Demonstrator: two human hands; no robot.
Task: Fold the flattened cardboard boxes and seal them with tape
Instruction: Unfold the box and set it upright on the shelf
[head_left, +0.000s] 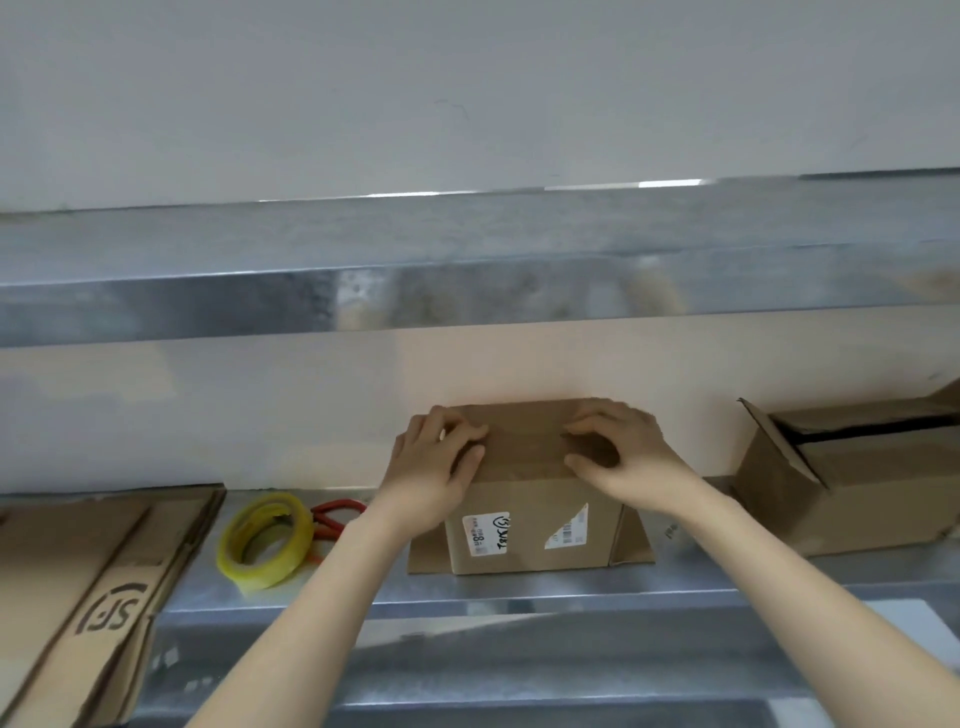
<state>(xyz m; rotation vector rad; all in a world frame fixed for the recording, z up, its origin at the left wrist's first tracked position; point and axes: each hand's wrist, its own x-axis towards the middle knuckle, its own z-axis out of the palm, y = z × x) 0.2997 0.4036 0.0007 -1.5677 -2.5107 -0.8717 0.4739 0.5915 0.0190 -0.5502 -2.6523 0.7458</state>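
Cardboard box (530, 512) is sitting upright mid-table (519, 587), near the front edge, with its back to the pale wall panel. The top face is lying closed. Its bottom flaps are sticking out flat on the table to the left and right. Two white labels (485, 535) are showing on the front face, one with handwriting on it. Both hands are working on the box top. Left hand (434, 465) is draping over the top-left front corner, fingers bent and bunched together, tips pressing the top face, thumb lying along the front edge. Right hand (623, 452) is sitting on the right half of the top, fingers bent claw-like, thumb held apart from the index, tips touching the cardboard. Can't tell whether either hand is pinching tape or only pressing; no tape strip is resolving on the top. Yellow tape roll (265, 540) is lying tilted on the table left of the box, well apart from the hands. Red-handled tool (335, 517) is poking out just behind the roll, its head hidden by the left forearm. Stack of flattened cardboard (78, 597) is lying at the far left, logo print facing up. A second box (841, 488) is lying on its side at the right, a dark gap showing between its flaps. Metal shelf (467, 291) is running across above.
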